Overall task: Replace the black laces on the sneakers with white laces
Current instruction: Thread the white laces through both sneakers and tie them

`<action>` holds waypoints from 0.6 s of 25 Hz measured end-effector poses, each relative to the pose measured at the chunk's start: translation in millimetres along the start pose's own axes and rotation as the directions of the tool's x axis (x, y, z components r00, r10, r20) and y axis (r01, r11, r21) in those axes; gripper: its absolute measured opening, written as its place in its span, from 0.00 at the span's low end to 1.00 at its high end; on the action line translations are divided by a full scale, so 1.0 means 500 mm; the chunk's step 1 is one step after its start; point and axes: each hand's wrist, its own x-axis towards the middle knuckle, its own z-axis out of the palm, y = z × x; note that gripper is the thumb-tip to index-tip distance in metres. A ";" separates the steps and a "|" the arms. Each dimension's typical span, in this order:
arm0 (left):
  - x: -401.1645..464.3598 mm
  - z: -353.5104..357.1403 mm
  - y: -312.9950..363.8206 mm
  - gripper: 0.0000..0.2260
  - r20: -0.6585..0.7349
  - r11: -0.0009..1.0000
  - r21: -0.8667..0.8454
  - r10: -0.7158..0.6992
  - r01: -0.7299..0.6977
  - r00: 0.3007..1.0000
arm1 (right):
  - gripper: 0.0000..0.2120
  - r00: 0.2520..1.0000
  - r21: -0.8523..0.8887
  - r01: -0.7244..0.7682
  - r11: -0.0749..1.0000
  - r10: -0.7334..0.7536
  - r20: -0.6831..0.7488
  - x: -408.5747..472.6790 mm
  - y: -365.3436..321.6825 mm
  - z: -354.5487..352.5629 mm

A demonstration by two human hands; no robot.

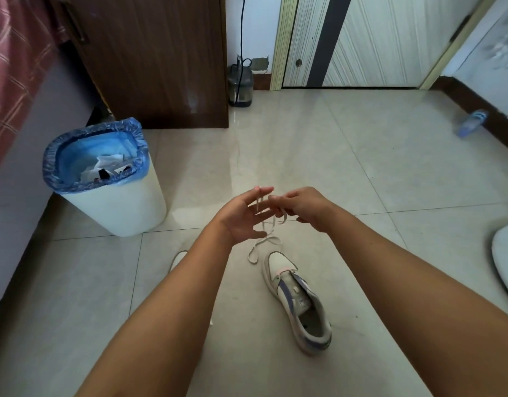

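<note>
White lace (258, 203) strung between both hands, tail looping onto the floor (361, 167) just ahead of the unlaced sneaker (297, 296) toe. Right hand (304, 209): fingers curled, gripping lace. Left hand (241, 216): fingers straight, spread, lace across the fingertips.

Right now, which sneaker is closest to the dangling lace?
The fully visible sneaker on the right; the white lace loop ends just beyond its toe. The other sneaker shows only its toe beside the left forearm.

You see: lace (265, 240) white | sneaker (297, 303) off-white, purple stripe | bin (118, 207) white, liner (72, 156) blue | cloth (9, 67) red check
</note>
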 end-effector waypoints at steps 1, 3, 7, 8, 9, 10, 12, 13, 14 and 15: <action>0.004 0.004 0.003 0.11 -0.035 0.998 0.054 -0.021 0.023 0.999 | 0.11 0.999 -0.040 0.035 0.999 -0.035 0.011 -0.005 0.003 -0.001; 0.008 0.016 0.012 0.11 -0.113 0.996 0.075 -0.034 0.043 0.993 | 0.09 0.996 -0.089 0.076 0.993 -0.072 0.048 -0.019 0.008 -0.003; 0.019 0.003 0.027 0.10 -0.265 0.986 -0.162 0.001 -0.046 0.964 | 0.10 0.987 -0.123 -0.001 0.992 0.021 0.162 -0.053 0.062 -0.035; 0.022 -0.005 0.030 0.10 -0.305 0.980 -0.183 0.015 -0.074 0.952 | 0.10 0.977 -0.135 -0.028 0.990 0.056 0.205 -0.061 0.087 -0.046; 0.025 -0.013 0.034 0.10 -0.345 0.976 -0.192 0.031 -0.103 0.938 | 0.11 0.965 -0.146 -0.052 0.988 0.087 0.245 -0.067 0.112 -0.054; 0.028 -0.016 0.041 0.10 -0.376 0.972 -0.191 0.056 -0.136 0.925 | 0.11 0.958 -0.133 -0.073 0.988 0.107 0.266 -0.069 0.133 -0.061; 0.033 -0.002 0.060 0.10 -0.390 0.967 -0.135 0.148 -0.215 0.909 | 0.11 0.963 0.050 -0.108 0.993 0.092 0.255 -0.058 0.150 -0.072; 0.035 0.014 0.068 0.10 -0.376 0.967 -0.078 0.196 -0.242 0.906 | 0.11 0.972 0.208 -0.112 0.972 0.064 0.225 -0.043 0.151 -0.079; 0.038 0.030 0.067 0.09 -0.365 0.970 -0.012 0.222 -0.243 0.904 | 0.09 0.983 0.367 -0.105 0.924 0.040 0.179 -0.026 0.152 -0.086; 0.046 0.039 0.056 0.09 -0.375 0.975 0.055 0.221 -0.217 0.900 | 0.08 0.991 0.495 -0.094 0.864 0.034 0.129 -0.006 0.157 -0.092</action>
